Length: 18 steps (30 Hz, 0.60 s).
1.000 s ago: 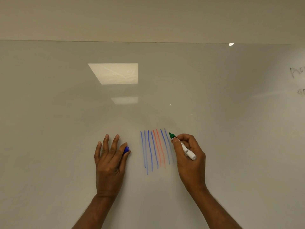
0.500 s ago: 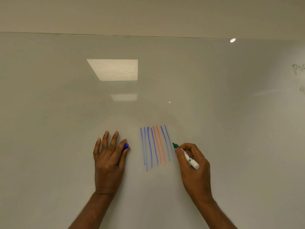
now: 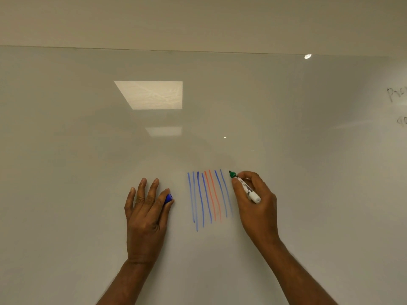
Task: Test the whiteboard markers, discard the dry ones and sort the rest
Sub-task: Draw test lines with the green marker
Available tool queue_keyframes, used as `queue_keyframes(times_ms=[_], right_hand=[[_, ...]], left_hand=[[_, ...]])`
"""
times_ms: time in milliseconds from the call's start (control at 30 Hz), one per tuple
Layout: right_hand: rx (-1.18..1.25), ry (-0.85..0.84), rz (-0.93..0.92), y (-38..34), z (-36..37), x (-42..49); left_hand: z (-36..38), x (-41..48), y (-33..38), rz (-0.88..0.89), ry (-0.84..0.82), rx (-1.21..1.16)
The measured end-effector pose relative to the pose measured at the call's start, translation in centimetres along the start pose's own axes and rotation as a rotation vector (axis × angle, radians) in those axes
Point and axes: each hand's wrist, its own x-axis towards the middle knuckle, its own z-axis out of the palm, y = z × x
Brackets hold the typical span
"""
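My right hand (image 3: 256,203) grips a white marker (image 3: 246,188) with a green tip, held like a pen. Its tip touches or nearly touches the whiteboard (image 3: 286,133) just right of the top of several vertical blue and orange test lines (image 3: 209,197). I see no green line on the board. My left hand (image 3: 145,214) rests flat against the board left of the lines, fingers straight, and pinches a small blue cap (image 3: 169,198) between thumb and index finger.
Faint dark handwriting (image 3: 396,95) sits at the board's right edge. A ceiling light reflects (image 3: 152,94) in the glossy surface above my left hand. The board's top edge (image 3: 198,50) meets a beige wall.
My right hand drew the green tip down beside the lines, then brought it back up to their top. No green mark appeared. My left hand stayed in place.
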Motion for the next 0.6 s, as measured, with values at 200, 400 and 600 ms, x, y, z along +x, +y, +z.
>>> queue_keyframes(times_ms=[200,400,600], right_hand=[[-0.066,-0.017,0.022,1.0,-1.6,-3.6],[-0.135,-0.116,0.181,2.5,-3.9,-7.3],[0.16,-0.238,0.329,-1.7,-6.2,-10.2]], left_hand=[[0.0,-0.1,-0.2,0.004,0.003,0.008],[-0.1,0.0,0.3,-0.022,0.003,-0.003],[-2.0,-0.1,2.4,-0.121,-0.093,0.01]])
